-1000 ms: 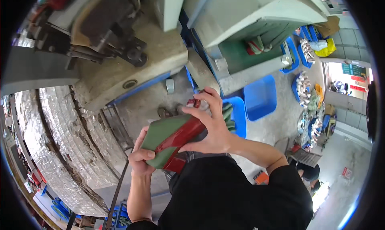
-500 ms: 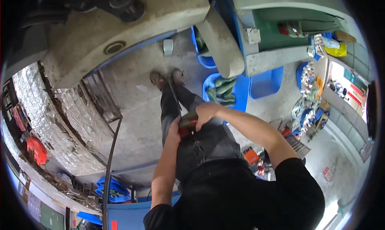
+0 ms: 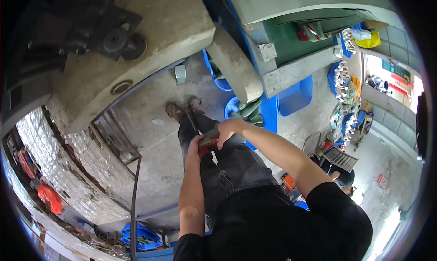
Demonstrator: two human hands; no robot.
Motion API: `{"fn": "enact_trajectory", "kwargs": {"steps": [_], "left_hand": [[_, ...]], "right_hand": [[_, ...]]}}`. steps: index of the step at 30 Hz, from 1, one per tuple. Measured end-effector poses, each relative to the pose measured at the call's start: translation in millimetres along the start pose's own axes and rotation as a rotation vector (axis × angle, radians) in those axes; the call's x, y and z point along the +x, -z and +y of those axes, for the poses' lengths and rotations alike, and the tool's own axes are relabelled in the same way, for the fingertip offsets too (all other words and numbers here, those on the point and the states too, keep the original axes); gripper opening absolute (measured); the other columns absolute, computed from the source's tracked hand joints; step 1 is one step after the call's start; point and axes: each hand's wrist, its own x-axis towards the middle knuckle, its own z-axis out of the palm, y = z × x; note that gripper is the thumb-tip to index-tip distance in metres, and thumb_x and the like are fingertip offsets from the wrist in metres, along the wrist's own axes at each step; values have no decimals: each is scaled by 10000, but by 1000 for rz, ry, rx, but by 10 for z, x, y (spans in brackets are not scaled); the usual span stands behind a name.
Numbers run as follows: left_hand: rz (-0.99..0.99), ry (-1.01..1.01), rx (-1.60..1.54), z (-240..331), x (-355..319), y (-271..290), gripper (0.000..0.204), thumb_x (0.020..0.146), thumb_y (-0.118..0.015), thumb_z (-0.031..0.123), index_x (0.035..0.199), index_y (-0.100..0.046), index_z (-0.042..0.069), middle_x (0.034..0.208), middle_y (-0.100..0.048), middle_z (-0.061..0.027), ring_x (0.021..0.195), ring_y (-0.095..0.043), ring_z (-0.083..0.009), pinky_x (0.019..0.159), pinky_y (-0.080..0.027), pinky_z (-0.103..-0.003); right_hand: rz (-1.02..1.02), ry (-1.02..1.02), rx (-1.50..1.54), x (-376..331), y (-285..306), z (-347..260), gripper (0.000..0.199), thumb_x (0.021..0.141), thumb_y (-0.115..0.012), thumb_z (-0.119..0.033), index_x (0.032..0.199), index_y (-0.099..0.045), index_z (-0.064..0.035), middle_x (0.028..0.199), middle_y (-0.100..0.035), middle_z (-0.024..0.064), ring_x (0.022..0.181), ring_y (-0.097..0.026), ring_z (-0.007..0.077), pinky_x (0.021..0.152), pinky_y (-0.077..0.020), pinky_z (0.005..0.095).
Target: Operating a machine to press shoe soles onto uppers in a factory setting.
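Observation:
In front of my thighs, both hands hold a small red and dark green piece, perhaps a shoe part; its exact kind does not show. My left hand is closed on its left end. From the right, my right hand grips the other side, its thumb pointing down over the piece. A white pointed tab sticks out below the red part. Beyond my right hand, green shoe lasts lie in a blue tub.
A machine with a concrete-coloured arm stands ahead, its metal pedal on the floor. At the right are a blue bin and a green shelf holding another red and green piece. Foil-wrapped ducts run along the left.
The held piece has turned: white showed at its far side, and now a white tab shows at its near side. A crouching person has come into view at the lower right. My view has shifted slightly.

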Motion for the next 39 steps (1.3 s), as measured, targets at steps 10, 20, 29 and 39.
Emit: {"fn": "enact_trajectory", "kwargs": {"steps": [10,20,29,39], "left_hand": [[178,64,58,174,-749,-434,387,967,-539,378,1150,-676,67,1081,-725,-177,952,-713,-341,859,-590,-488],[-53,135,153,171,-453,196,443,1011,-526,466,1176,-703,95,1139,-734,-117,969,-712,-325,915,-565,-485],[-122,272,366,-130,-450,84,559,999,-605,536,1301,-642,67,1180,-722,-84,1085,-691,-257,1009,-517,-415],[-276,452,738,-935,1497,-1217,612,962,-589,640,1140,-642,57,983,-715,-125,805,-723,-283,693,-605,-415]], "right_hand": [[96,32,-115,-288,-100,-230,735,601,-825,-611,1116,-787,-88,1172,-746,149,1110,-700,322,936,-558,426],[115,-64,-122,-615,-259,-637,609,671,-812,-516,1151,-782,-142,1172,-747,117,1090,-722,300,931,-569,512],[380,8,103,-1248,-1054,-595,390,758,-742,-326,1050,-791,-71,1087,-763,128,1040,-728,316,855,-596,447],[455,-238,408,-430,-1905,1365,523,693,-785,-473,1025,-783,-69,1032,-757,161,988,-734,332,830,-597,457]]}}
